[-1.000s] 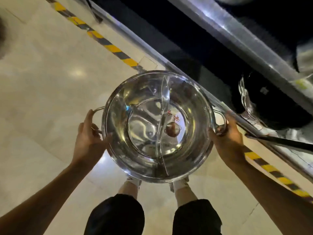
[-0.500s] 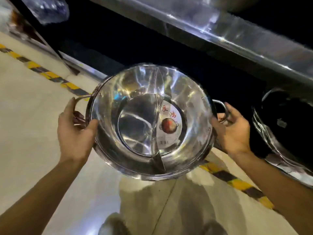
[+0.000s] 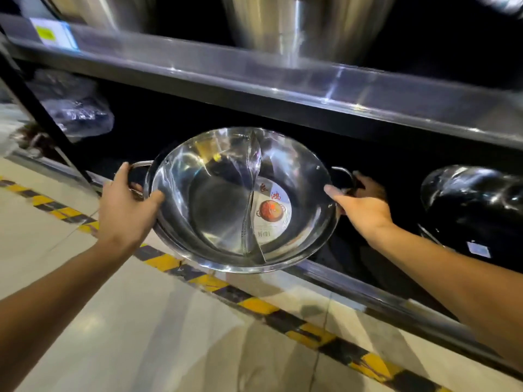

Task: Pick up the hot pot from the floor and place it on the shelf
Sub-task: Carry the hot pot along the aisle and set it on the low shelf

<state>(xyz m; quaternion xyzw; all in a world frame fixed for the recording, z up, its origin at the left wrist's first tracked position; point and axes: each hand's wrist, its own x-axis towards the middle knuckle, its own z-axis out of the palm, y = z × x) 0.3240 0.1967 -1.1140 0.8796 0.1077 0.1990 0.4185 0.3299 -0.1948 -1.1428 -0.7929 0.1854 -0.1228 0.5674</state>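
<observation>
A shiny steel hot pot (image 3: 215, 205), split by a curved divider and carrying a round paper label inside, is held in the air at the mouth of the dark lower shelf (image 3: 353, 281). Its far half reaches over the shelf's front rail, and its near rim hangs over the floor. My left hand (image 3: 126, 210) grips the left loop handle with the thumb on the rim. On the other side, my right hand (image 3: 365, 206) grips the right loop handle, thumb resting on the rim too.
A black wok (image 3: 475, 210) sits on the same shelf at the right. A plastic-wrapped dark item (image 3: 73, 108) lies at the left behind a black upright post (image 3: 42, 108). The steel shelf above (image 3: 283, 77) carries tall steel pots (image 3: 297, 24). Yellow-black tape (image 3: 254, 304) lines the floor.
Both hands have lifted the pot from above the floor up and forward into the opening of the lower shelf. The view has tilted up, so the upper shelf now shows.
</observation>
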